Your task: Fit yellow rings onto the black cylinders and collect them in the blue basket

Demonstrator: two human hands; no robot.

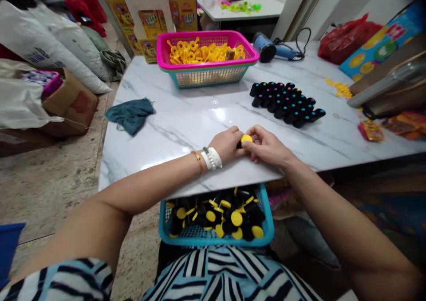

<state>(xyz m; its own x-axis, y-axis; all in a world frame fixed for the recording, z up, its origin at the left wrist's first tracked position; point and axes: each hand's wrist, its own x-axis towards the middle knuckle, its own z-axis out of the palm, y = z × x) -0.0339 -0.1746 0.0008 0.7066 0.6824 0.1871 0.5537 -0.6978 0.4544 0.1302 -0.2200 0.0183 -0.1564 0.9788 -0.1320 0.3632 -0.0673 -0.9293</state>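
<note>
Both hands meet over the front of the marble-patterned table [186, 114]. My left hand [226, 144] is closed around a small black bottle with a yellow cap [246, 138]. The fingers of my right hand [266, 146] pinch that yellow cap from the other side. Most of the bottle's black body is hidden by the fingers. Below the table edge, at my lap, a blue basket [162, 223] holds many black bottles with yellow caps [236, 218]. Farther right on the table stand rows of black bottles [282, 101] with small coloured dots on top.
A pink basket [161, 52] of yellow plastic wands, stacked on a teal one, sits at the back. A blue heat gun [282, 50] lies beside it. A dark teal cloth [131, 114] is at left. Yellow bits [339, 88] and a red bag [348, 39] lie at right.
</note>
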